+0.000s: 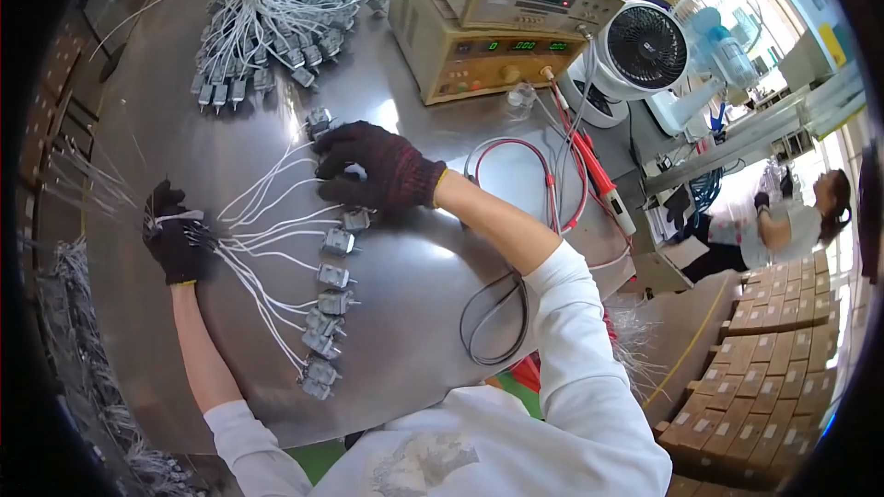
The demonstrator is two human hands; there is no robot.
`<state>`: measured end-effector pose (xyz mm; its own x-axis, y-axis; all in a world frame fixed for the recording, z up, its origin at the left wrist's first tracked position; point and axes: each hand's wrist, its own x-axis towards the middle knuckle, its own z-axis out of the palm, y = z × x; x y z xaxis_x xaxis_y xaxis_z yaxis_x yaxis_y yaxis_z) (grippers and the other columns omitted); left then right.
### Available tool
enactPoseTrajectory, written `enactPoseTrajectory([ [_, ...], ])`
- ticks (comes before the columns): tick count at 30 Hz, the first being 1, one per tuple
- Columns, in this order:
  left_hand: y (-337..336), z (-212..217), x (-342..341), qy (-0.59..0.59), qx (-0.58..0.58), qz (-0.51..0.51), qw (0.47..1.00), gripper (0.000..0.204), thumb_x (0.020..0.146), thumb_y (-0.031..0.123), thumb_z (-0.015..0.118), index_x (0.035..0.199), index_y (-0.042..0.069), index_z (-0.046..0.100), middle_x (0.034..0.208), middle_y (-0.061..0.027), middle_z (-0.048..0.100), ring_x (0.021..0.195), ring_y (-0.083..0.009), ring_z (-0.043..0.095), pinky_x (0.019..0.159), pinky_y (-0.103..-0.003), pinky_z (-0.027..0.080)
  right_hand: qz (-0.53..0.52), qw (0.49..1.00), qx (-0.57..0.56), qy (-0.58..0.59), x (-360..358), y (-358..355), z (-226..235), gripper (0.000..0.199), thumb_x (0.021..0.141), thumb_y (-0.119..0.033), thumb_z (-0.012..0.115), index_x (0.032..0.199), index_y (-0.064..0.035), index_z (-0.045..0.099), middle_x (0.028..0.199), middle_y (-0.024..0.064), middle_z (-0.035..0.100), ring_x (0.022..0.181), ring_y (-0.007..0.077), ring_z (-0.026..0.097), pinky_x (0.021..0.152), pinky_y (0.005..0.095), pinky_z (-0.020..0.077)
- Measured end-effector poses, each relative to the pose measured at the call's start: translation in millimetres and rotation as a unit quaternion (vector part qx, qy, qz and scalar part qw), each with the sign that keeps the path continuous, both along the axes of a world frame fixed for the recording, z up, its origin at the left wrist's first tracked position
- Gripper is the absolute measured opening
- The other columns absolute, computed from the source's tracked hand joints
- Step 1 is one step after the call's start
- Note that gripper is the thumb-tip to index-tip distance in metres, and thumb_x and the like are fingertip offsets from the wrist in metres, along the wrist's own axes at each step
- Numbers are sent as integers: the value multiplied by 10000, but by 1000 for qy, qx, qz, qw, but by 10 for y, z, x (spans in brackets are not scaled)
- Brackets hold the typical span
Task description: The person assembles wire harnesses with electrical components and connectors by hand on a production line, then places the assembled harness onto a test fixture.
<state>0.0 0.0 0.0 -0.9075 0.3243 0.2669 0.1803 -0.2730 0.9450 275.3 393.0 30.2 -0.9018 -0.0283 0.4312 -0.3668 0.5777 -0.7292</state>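
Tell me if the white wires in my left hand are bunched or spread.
Both: the white wires are bunched at the left hand, then fan out toward gray motors lined up on the table.

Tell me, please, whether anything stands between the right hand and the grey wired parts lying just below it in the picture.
Nothing visible stands between the right hand and those grey wired parts. Their white wires run off leftward to the left hand, and the red probe lies well off to the right.
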Motion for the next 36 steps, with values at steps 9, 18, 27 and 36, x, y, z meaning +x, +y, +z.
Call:
enactPoseTrajectory([
  [9,632,229,624,42,-82,90,992,414,1013,4,559,1405,69,676,1081,-61,685,669,-114,584,572,-293,495,-155,979,90,95,-25,363,54,581,977,-398,790,1471,-125,651,1438,190,684,1419,421,576,1145,517,497],
  [18,988,310,1159,-28,19,89,995,365,994,18,603,1343,55,705,1038,-65,733,652,-116,598,560,-300,495,-36,984,173,-25,484,544,978,445,1058,-377,634,1377,-72,689,1189,244,682,1112,441,628,975,526,500],
  [27,1168,255,461,53,-65,161,983,360,974,37,638,1327,44,712,1026,-79,758,705,-115,642,597,-311,525,-29,985,165,45,111,304,847,327,1040,-274,599,1246,-76,758,997,174,717,1031,408,644,958,505,510],
  [36,999,277,1202,141,-455,288,831,493,966,247,674,1402,36,582,1142,-267,722,1039,-533,688,913,-584,548,-62,983,174,-12,269,197,595,312,1035,-254,608,1274,-123,758,1154,160,755,1181,410,639,1044,519,518],
])
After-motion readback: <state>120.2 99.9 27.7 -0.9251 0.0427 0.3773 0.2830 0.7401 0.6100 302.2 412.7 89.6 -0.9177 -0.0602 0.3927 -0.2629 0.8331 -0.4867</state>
